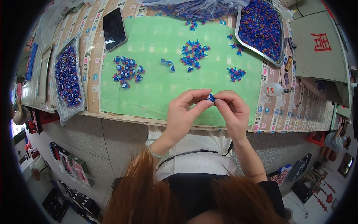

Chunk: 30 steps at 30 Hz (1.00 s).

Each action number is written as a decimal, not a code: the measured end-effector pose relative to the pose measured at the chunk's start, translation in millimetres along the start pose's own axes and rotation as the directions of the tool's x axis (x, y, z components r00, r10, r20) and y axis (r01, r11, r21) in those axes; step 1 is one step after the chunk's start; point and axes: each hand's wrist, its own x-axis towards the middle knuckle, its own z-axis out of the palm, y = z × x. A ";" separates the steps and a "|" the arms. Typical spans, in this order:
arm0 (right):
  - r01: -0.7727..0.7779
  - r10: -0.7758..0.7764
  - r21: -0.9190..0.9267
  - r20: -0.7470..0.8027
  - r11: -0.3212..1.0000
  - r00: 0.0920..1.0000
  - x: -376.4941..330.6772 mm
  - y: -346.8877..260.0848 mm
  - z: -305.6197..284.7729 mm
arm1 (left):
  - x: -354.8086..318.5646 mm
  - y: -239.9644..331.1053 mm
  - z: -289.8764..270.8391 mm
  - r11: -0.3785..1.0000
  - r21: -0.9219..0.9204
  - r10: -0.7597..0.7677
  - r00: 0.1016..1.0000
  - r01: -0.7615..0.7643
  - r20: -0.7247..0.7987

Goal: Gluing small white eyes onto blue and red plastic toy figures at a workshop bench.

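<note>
Over the near edge of a green mat [149, 100], my left hand [186, 110] and my right hand [234, 112] meet, both closed on one small blue plastic piece [211, 98] with a white and red mark. Thumbs and forefingers pinch it from either side. Beyond my hands lies a heap of small blue and red pieces [194, 52]. Two or three white-and-blue pieces [168, 63] rest left of that heap. Farther left is a pile of blue, white and red pieces [126, 71]. A smaller cluster [236, 74] sits to the right of my hands.
A metal tray [257, 53] full of colourful pieces stands at the far right, with a white bottle [275, 89] nearer. On the left are a phone [115, 30] and a plastic-lined tray of pieces [68, 76]. A clear bag [197, 8] of pieces lies at the back.
</note>
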 end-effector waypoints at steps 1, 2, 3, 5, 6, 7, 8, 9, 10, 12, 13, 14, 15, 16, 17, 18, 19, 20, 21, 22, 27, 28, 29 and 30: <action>0.069 -0.065 -0.066 0.064 0.995 0.996 0.1 0.7 -2.5 | -0.7 0.0 -0.4 1.000 0.010 0.009 1.000 -0.009 0.006; 0.068 -0.064 -0.065 0.064 0.996 0.996 0.0 0.3 -3.6 | -1.4 -0.1 -0.7 1.000 0.020 0.018 1.000 -0.018 0.012; 0.061 -0.055 -0.081 0.074 0.995 0.996 -0.1 -0.1 -4.4 | -2.1 -0.2 -0.9 1.000 0.020 0.017 1.000 -0.018 0.010; 0.052 -0.044 -0.100 0.081 0.994 0.996 -0.8 1.4 -5.5 | -2.5 -3.4 -0.8 0.999 0.026 0.033 0.999 -0.033 0.015; 0.038 -0.032 -0.087 0.073 0.995 0.997 -1.1 2.5 -5.3 | -2.6 -5.1 -0.8 0.999 0.025 0.032 0.999 -0.032 0.015; 0.025 -0.020 -0.073 0.065 0.997 0.998 -1.3 2.9 -4.7 | -2.7 -6.0 -0.7 0.997 0.055 0.049 0.999 -0.048 -0.002; 0.025 -0.020 -0.072 0.065 0.997 0.998 -1.4 3.0 -4.0 | -2.8 -6.7 -0.7 0.994 0.085 0.066 0.998 -0.064 -0.018; 0.015 -0.012 -0.050 0.065 0.999 0.998 -1.5 3.0 -3.4 | -3.2 -7.1 -1.0 0.994 0.086 0.065 0.998 -0.064 -0.018; 0.005 -0.003 -0.028 0.065 1.000 0.998 -1.8 3.4 -3.2 | -3.7 -7.8 -1.8 0.991 0.117 0.071 0.997 -0.069 -0.014; -0.007 0.008 -0.023 0.059 1.000 0.998 -3.3 3.9 -3.5 | -3.9 -8.8 -3.3 0.986 0.148 0.076 0.997 -0.074 -0.008; -0.019 0.020 -0.018 0.056 1.000 0.998 -3.8 3.9 -3.5 | -4.0 -8.8 -4.2 0.978 0.182 0.103 0.995 -0.102 0.005; -0.019 0.020 -0.017 0.056 1.000 0.998 -3.8 2.9 -3.4 | -3.9 -8.6 -4.5 0.968 0.216 0.130 0.991 -0.131 0.019; -0.045 0.045 0.006 0.059 0.999 0.997 -3.7 1.1 -3.4 | -3.6 -8.1 -4.4 0.967 0.217 0.130 0.991 -0.131 0.019; -0.071 0.070 0.028 0.059 0.997 0.996 -3.7 0.3 -3.8 | -2.7 -7.7 -3.9 0.976 0.184 0.116 0.993 -0.120 0.037; -0.071 0.069 0.027 0.057 0.997 0.996 -4.5 0.4 -4.1 | -1.7 -7.1 -3.3 0.983 0.151 0.102 0.993 -0.109 0.055; -0.122 0.121 0.096 0.018 0.988 0.992 -5.7 0.6 -4.1 | -0.9 -5.4 -2.2 0.983 0.150 0.101 0.993 -0.109 0.058; -0.170 0.175 0.169 -0.014 0.971 0.985 -6.2 0.3 -3.8 | -0.4 -2.0 -0.8 0.987 0.112 0.107 0.991 -0.115 0.077; -0.170 0.174 0.169 -0.014 0.971 0.985 -5.8 -0.4 -3.5 | 0.2 0.6 0.2 0.990 0.075 0.114 0.989 -0.121 0.097; -0.199 0.203 0.233 0.007 0.952 0.979 -5.2 -1.6 -3.2 | 0.7 2.6 0.5 0.990 0.076 0.114 0.989 -0.121 0.097; -0.230 0.232 0.295 0.029 0.927 0.972 -5.3 -2.1 -2.7 | 1.0 3.3 -0.1 0.999 0.015 0.041 0.995 -0.042 0.095; -0.177 0.180 0.153 -0.005 0.972 0.984 -9.9 -10.7 0.1 | 2.6 -0.6 -1.6 0.961 -0.225 -0.140 0.985 0.160 0.100; -0.122 0.123 0.051 -0.020 0.991 0.992 -10.9 -11.6 0.7 | 1.7 -0.7 -1.7 0.957 -0.232 -0.153 0.983 0.173 0.101; -0.123 0.124 0.053 -0.019 0.991 0.992 -11.2 -10.1 -0.7 | 0.8 -0.9 -1.8 0.953 -0.240 -0.166 0.981 0.186 0.101; -0.073 0.074 -0.040 0.005 0.996 0.997 -11.5 -7.2 -3.6 | -0.1 -1.6 -2.0 0.953 -0.239 -0.168 0.981 0.187 0.099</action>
